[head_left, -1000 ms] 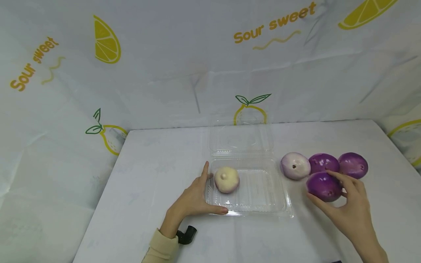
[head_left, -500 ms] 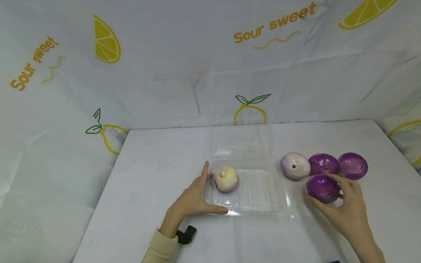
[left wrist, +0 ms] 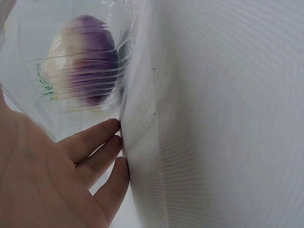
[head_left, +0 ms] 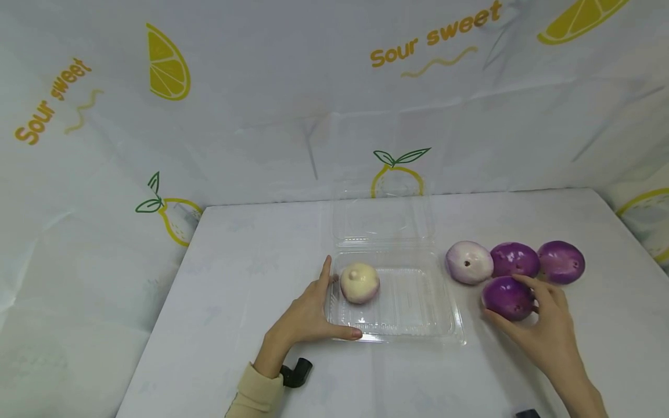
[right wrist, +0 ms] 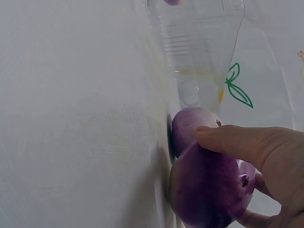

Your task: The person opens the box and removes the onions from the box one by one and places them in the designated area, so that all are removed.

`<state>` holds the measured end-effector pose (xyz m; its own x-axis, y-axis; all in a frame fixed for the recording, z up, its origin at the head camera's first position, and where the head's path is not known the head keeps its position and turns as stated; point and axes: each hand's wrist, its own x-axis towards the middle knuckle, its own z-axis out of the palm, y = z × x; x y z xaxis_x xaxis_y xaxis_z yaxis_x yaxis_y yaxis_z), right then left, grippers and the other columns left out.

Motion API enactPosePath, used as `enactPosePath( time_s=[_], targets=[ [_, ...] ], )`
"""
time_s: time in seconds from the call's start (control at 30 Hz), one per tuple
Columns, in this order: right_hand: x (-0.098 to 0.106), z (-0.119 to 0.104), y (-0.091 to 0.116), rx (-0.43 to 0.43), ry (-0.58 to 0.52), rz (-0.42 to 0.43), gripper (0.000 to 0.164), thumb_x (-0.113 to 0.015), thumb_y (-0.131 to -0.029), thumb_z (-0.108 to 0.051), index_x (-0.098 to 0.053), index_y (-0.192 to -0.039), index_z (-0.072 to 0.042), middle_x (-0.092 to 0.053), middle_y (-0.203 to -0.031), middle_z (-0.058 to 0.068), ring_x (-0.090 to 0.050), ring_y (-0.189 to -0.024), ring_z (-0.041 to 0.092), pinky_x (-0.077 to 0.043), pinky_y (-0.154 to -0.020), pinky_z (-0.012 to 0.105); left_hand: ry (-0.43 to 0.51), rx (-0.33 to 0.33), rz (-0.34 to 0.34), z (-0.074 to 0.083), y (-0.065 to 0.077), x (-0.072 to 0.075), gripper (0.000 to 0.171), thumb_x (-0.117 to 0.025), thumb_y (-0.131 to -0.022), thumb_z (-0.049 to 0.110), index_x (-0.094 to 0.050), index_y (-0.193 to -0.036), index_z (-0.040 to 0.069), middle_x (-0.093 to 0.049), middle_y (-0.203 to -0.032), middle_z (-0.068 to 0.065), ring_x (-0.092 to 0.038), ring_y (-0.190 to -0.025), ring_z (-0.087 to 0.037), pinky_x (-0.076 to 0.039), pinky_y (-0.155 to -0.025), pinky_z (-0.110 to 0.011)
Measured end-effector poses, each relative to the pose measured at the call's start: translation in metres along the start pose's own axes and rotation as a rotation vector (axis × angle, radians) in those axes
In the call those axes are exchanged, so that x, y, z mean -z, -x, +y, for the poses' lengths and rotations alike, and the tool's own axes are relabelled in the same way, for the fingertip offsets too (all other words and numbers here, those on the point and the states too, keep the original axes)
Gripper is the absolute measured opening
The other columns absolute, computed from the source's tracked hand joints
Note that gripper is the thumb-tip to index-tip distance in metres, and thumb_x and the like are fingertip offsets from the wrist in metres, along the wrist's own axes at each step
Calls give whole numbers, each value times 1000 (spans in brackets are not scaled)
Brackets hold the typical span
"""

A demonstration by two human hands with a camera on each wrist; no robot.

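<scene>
My right hand [head_left: 543,325] grips a glossy, egg-shaped purple fruit or vegetable [head_left: 506,299], thumb on its near side and fingers at the far side. In the right wrist view this purple piece [right wrist: 209,187] shows a small dark pit, and a paler one [right wrist: 190,126] sits behind it. A clear plastic clamshell box [head_left: 407,337] lies with its lid [head_left: 381,217] folded back. Inside its left end is a cream piece [head_left: 360,283] with a nub, its side purple in the left wrist view. My left hand [head_left: 308,310] rests against the box's left side, fingers straight and thumb along the front rim.
Behind my right hand, a whitish piece [head_left: 469,263] and two purple ones, the middle one [head_left: 514,259] and the right one [head_left: 561,262], stand in a row. A black object [head_left: 297,373] is beside my left wrist. A lemon-print cloth [head_left: 251,116] rises behind the white table [head_left: 235,261].
My right hand has moved slightly left with the purple piece, which has shifted left a little. My left hand and the box have stayed put.
</scene>
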<state>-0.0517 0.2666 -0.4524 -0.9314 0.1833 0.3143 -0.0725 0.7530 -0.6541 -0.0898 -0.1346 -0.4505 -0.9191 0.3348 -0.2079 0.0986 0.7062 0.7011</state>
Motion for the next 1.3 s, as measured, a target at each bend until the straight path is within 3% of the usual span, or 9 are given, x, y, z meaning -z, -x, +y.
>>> enactPosePath(
  time_s=[0.13,0.23,0.27,0.5,1.17,1.23,1.3],
  targets=[
    [-2,0,-1,7,13,-2,84,-97,-60,-8,-58,-133,2,-49,-127,32,-45,-114,9,-30,-76,-2,2,3,-2,0,0,0,152,-88,-58,72,13,-164,32,-42,-163,-1,-34,-154,-30,-39,-117,-61],
    [-2,0,-2,10,15,-12,85,-97,-60,-8,-58,-134,4,-49,-128,34,-49,-111,40,-30,-75,0,5,1,1,1,1,0,152,-88,-58,72,13,-164,31,-42,-163,-1,-34,-154,-30,-39,-117,-61],
    [-2,0,-2,12,16,-16,85,-97,-60,-8,-57,-134,4,-48,-128,35,-49,-110,43,-29,-75,0,7,0,1,1,1,0,152,-88,-58,71,13,-164,31,-42,-163,-2,-34,-154,-30,-39,-117,-61],
    [-2,1,-3,11,34,-22,87,-97,-63,-13,-56,-138,4,-49,-129,35,-50,-108,43,-29,-74,9,16,3,2,1,1,0,152,-89,-58,71,12,-164,32,-40,-164,-3,-32,-155,-30,-37,-118,-61],
    [-2,1,-3,19,56,-45,89,-95,-67,-18,-53,-144,3,-49,-132,36,-50,-111,48,-28,-77,13,8,2,7,0,0,-1,152,-87,-58,73,12,-164,31,-42,-163,1,-35,-154,-29,-40,-115,-62],
    [-2,0,-3,11,56,-54,90,-94,-68,-18,-52,-145,3,-48,-133,37,-49,-113,49,-39,-81,23,6,4,6,0,1,-1,152,-87,-58,73,12,-164,31,-42,-163,1,-35,-153,-29,-40,-115,-62],
    [-2,0,-2,5,50,-58,90,-94,-69,-18,-51,-146,3,-47,-134,37,-48,-115,51,-45,-84,41,3,7,7,1,1,-1,152,-87,-57,73,12,-164,32,-42,-163,1,-35,-153,-30,-40,-115,-62]
  ],
)
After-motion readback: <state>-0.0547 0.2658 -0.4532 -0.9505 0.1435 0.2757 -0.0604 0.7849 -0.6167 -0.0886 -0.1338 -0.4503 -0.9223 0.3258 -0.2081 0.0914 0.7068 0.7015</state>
